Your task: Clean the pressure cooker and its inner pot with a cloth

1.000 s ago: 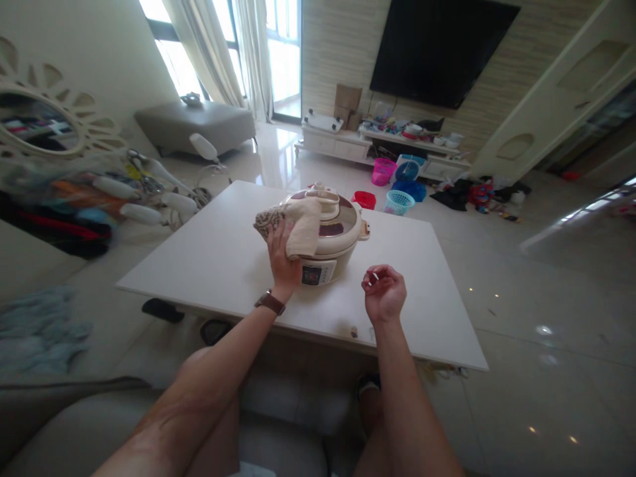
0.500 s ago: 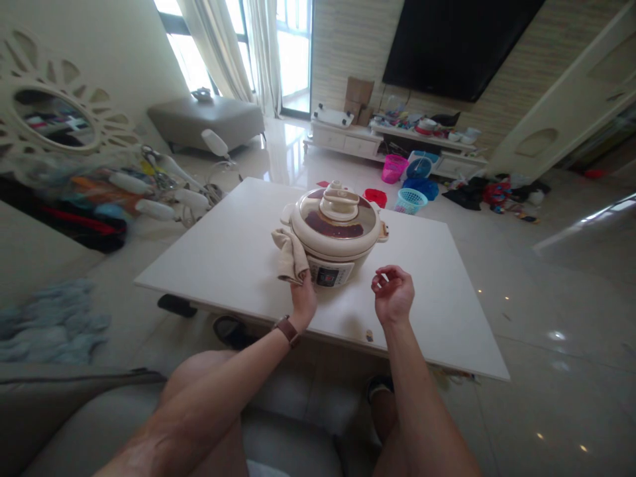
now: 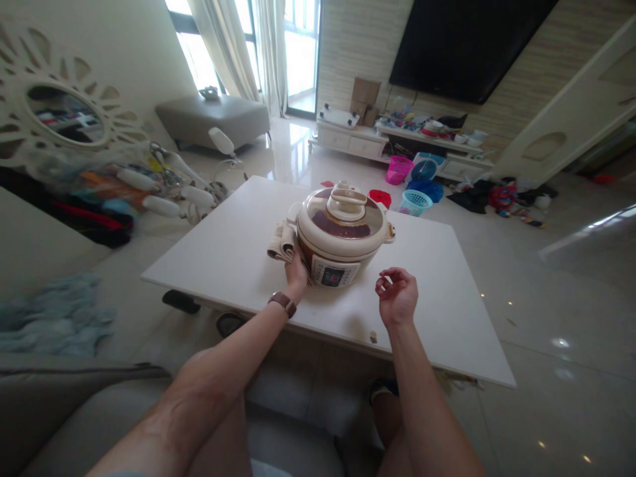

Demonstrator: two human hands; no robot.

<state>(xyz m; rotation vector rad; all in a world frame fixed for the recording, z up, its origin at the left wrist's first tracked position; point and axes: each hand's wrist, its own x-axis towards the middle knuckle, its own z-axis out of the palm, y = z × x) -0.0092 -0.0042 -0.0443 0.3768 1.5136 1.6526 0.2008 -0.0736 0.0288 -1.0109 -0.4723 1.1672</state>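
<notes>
An electric cooker (image 3: 342, 245) with a cream rim, a glass-panelled lid (image 3: 332, 224) and a front control panel stands upright on the white table (image 3: 218, 248). My left hand (image 3: 297, 271) holds a folded beige cloth (image 3: 281, 242) against the cooker's left side; its fingertips are hidden behind the cloth and the pot. To the right of the cooker, my right hand (image 3: 397, 296) hovers palm up over the table. Its fingers are loosely curled and apart, with nothing in them, and it does not touch the cooker.
A small dark object (image 3: 373, 337) lies at the table's near edge. Beyond the table are a red item (image 3: 380, 198), a light-blue basket (image 3: 415, 203) and a pink basket (image 3: 399, 170). White lamp arms (image 3: 191, 195) stand past the left edge.
My left hand has slid the cloth back along the cooker's left side, uncovering more of the control panel. My right hand has hardly moved. The view has shifted slightly.
</notes>
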